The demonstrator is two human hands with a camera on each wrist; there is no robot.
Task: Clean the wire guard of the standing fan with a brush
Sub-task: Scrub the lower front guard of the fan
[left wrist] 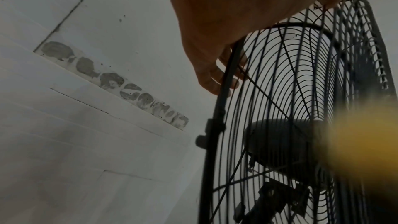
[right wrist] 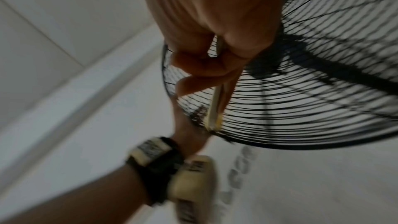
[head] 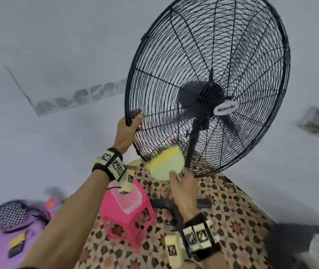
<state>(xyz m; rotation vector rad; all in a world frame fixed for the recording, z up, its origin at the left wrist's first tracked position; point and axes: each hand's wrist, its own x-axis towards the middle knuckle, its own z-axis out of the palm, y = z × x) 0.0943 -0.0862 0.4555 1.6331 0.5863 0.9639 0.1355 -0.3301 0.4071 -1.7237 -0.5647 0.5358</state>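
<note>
The left hand is gripping the rim of the wire guard, centre right in the head view, while the right hand is holding the brush against its lower wires. If the brush is pushing too hard, the tilted fan could be tipping, I think.

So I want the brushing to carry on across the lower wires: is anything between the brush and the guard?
Nothing visible does. The brush in the right hand already meets the wire guard near its bottom edge; the left hand grips the rim further up, clear of it.
</note>
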